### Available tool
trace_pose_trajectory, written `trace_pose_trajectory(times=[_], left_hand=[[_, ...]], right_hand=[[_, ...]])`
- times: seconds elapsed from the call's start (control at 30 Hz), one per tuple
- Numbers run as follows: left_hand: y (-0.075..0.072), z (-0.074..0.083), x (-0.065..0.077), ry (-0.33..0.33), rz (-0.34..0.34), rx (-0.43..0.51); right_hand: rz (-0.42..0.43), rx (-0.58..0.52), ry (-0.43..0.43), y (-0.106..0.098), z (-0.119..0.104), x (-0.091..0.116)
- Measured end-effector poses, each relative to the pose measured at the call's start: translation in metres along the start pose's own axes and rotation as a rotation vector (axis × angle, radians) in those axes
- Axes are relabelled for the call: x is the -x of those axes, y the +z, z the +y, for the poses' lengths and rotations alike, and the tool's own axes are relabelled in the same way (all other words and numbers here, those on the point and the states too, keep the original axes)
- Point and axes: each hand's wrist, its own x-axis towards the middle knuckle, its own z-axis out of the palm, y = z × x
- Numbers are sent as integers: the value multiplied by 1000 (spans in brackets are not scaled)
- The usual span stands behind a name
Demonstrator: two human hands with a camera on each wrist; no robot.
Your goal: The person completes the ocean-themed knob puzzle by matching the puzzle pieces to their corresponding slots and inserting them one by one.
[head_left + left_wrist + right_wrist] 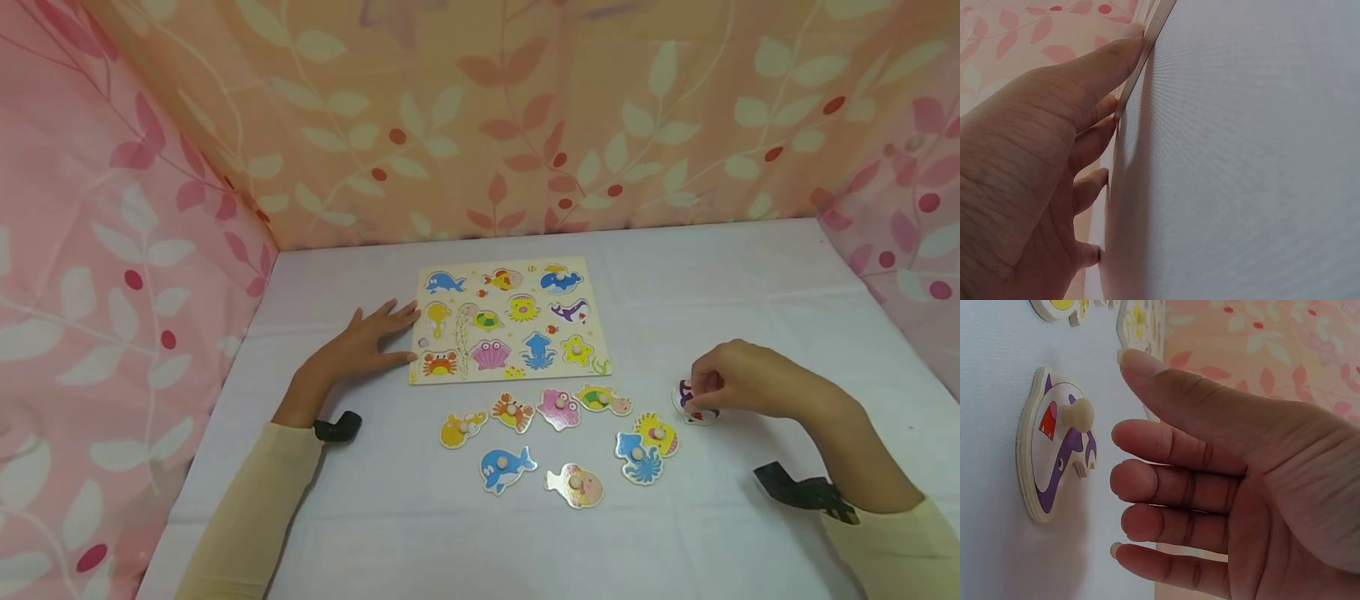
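Observation:
My left hand (369,340) lies with spread fingers at the left edge of a wooden sea-animal puzzle board (459,289). Its thumb touches the board's edge in the left wrist view. Near the purple-and-white whale piece (1054,450), my right hand (1191,481) hovers with loosely bent fingers and thumb apart. A gap shows between those fingertips and the piece's round wooden knob (1079,415). In the head view the right hand partly covers this piece. A whale piece with a knob (561,279) and a starfish piece (577,350) sit in the board.
Several knobbed pieces lie in front of the board, among them a crab (513,412), a pink shell (559,409), a turtle (602,400) and a blue whale (507,469). The squid (639,460) overlaps the yellow octopus (658,434). Patterned curtains (525,125) border the white table.

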Motion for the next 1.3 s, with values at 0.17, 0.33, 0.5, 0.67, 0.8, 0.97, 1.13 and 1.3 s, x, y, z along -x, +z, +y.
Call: trace_pose_trajectory(times=[0.17, 0.33, 0.5, 0.67, 0.8, 0.97, 1.13, 1.3], left_hand=[[0, 0, 1, -5, 9, -2], [-1, 0, 1, -2, 16, 7], [0, -1, 1, 6, 14, 3], [1, -1, 1, 7, 16, 6], [1, 0, 1, 0, 17, 9], [2, 2, -2, 3, 2, 7], [-4, 2, 5, -3, 4, 12], [-1, 2, 2, 10, 8, 23]], right_hand=[[-10, 18, 6, 4, -3, -2], [-23, 39, 45, 6, -5, -3], [-39, 39, 67, 8, -5, -2], [-52, 24, 59, 10, -7, -1], [-43, 45, 49, 9, -8, -2], [6, 83, 28, 8, -6, 1], [71, 91, -3, 6, -9, -6], [110, 118, -12, 5, -12, -8]])
